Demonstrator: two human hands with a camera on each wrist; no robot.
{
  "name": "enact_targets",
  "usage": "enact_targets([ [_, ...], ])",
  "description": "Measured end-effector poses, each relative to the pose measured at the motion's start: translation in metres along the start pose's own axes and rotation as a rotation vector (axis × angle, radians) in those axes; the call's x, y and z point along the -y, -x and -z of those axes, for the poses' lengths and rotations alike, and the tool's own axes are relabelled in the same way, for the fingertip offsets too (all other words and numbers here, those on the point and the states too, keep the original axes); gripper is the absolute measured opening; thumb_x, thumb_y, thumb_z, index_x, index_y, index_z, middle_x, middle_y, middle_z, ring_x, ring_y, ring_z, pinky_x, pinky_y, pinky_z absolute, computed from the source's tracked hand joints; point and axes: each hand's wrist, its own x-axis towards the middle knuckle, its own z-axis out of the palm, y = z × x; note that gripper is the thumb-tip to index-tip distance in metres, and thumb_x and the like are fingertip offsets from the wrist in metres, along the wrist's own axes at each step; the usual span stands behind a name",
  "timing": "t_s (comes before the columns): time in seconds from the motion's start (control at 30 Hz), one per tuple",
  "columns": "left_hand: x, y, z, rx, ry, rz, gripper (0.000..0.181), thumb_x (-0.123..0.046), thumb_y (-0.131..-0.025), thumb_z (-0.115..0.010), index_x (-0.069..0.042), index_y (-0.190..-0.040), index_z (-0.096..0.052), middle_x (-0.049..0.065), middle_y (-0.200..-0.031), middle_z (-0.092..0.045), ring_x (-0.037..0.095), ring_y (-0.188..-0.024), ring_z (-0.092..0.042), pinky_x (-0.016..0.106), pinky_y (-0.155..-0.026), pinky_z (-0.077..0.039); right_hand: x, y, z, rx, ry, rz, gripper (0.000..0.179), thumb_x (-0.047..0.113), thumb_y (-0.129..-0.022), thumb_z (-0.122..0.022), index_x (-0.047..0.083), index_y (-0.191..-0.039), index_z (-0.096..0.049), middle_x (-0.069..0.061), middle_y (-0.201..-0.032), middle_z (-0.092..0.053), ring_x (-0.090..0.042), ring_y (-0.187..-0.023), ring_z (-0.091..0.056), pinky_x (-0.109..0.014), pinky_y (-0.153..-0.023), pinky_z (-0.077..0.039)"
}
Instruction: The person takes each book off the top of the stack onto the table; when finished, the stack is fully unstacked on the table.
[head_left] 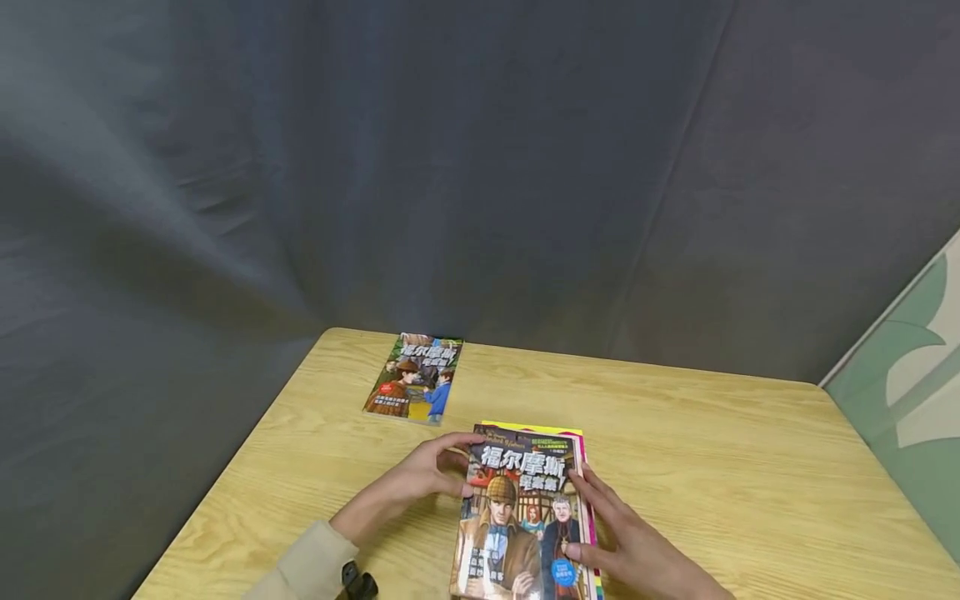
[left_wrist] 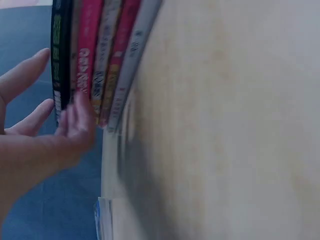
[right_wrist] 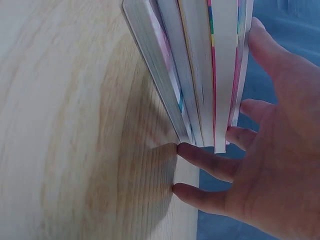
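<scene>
A stack of books stands at the table's near side, topped by a glossy comic-style book (head_left: 498, 521) whose cover shows a figure in a brown checked cap. From the left, my left hand (head_left: 420, 473) touches the stack, with fingertips on the coloured spines (left_wrist: 86, 50) in the left wrist view. My right hand (head_left: 633, 540) is at the opposite side, its thumb and a finger at the top cover's right edge. Seen from the right wrist, its fingers spread along the white page edges (right_wrist: 197, 75), and the lower ones reach the tabletop. Layers are slightly uneven.
Another book (head_left: 412, 379) with a similar title lies flat toward the table's back left. The light wooden table (head_left: 705, 450) extends right of the stack. A dark grey curtain (head_left: 480, 167) hangs behind it, and a green-and-white patterned panel (head_left: 911, 358) stands at the right.
</scene>
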Motion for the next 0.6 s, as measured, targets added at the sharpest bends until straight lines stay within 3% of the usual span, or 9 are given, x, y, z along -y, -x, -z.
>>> enact_targets([
  [0.07,-0.004,-0.003,0.0,0.011,0.011,-0.013,0.07,0.0,-0.08,-0.075,-0.015,-0.142,-0.048,0.01,-0.137,-0.042,0.023,-0.099,-0.055,0.029,-0.072,-0.051,-0.001,0.0,-0.001,-0.012,0.008,0.007,0.086,0.045,-0.089,-0.065,0.015,-0.155,-0.018,-0.019,-0.159,-0.011,-0.054,-0.136,-0.021,-0.074,-0.093,-0.035],
  [0.1,-0.007,-0.004,0.0,0.026,0.01,-0.02,0.071,0.001,-0.08,-0.074,-0.017,-0.143,-0.047,0.011,-0.124,-0.048,0.024,-0.088,-0.054,0.028,-0.069,-0.049,-0.001,0.0,-0.001,-0.012,0.003,0.006,0.086,0.045,-0.089,-0.065,0.016,-0.155,-0.018,-0.019,-0.159,-0.011,-0.053,-0.137,-0.02,-0.074,-0.093,-0.035],
  [0.2,-0.012,-0.004,-0.003,0.082,-0.027,-0.026,0.075,0.002,-0.082,-0.072,-0.02,-0.147,-0.041,0.016,-0.14,-0.04,0.041,-0.109,-0.054,0.029,-0.072,-0.053,0.0,0.0,-0.003,-0.001,-0.018,-0.007,0.087,0.045,-0.089,-0.065,0.017,-0.156,-0.017,-0.017,-0.16,-0.01,-0.053,-0.138,-0.018,-0.073,-0.094,-0.034],
  [0.3,-0.015,-0.002,-0.006,0.104,-0.063,-0.013,0.078,0.001,-0.084,-0.071,-0.023,-0.15,-0.036,0.021,-0.154,-0.023,0.055,-0.129,-0.033,0.035,-0.079,-0.056,0.002,0.0,-0.002,0.01,-0.032,-0.007,0.088,0.045,-0.09,-0.065,0.017,-0.156,-0.014,-0.018,-0.16,-0.009,-0.052,-0.138,-0.016,-0.073,-0.096,-0.032],
  [0.33,-0.015,-0.002,-0.006,0.102,-0.073,-0.008,0.079,0.0,-0.084,-0.071,-0.024,-0.15,-0.035,0.015,-0.16,-0.005,0.059,-0.133,-0.021,0.038,-0.081,-0.056,0.002,0.001,-0.001,0.016,-0.046,-0.016,0.089,0.044,-0.09,-0.065,0.018,-0.156,-0.012,-0.018,-0.16,-0.008,-0.053,-0.138,-0.016,-0.073,-0.097,-0.032],
  [0.47,-0.018,-0.004,-0.009,0.086,-0.08,0.014,0.083,-0.003,-0.083,-0.073,-0.032,-0.151,-0.033,0.017,-0.16,0.003,0.054,-0.132,-0.03,0.041,-0.07,-0.059,0.003,0.003,0.003,0.034,-0.084,-0.034,0.093,0.042,-0.089,-0.066,0.021,-0.156,-0.005,-0.019,-0.16,-0.005,-0.052,-0.139,-0.014,-0.072,-0.099,-0.029],
  [0.6,-0.023,-0.005,-0.009,0.104,-0.086,0.013,0.088,0.0,-0.082,-0.074,-0.036,-0.151,-0.031,0.021,-0.159,0.011,0.053,-0.133,-0.03,0.035,-0.06,-0.058,0.0,0.001,0.005,0.047,-0.115,-0.052,0.095,0.041,-0.09,-0.066,0.025,-0.156,0.0,-0.02,-0.16,-0.007,-0.051,-0.139,-0.017,-0.069,-0.101,-0.031],
])
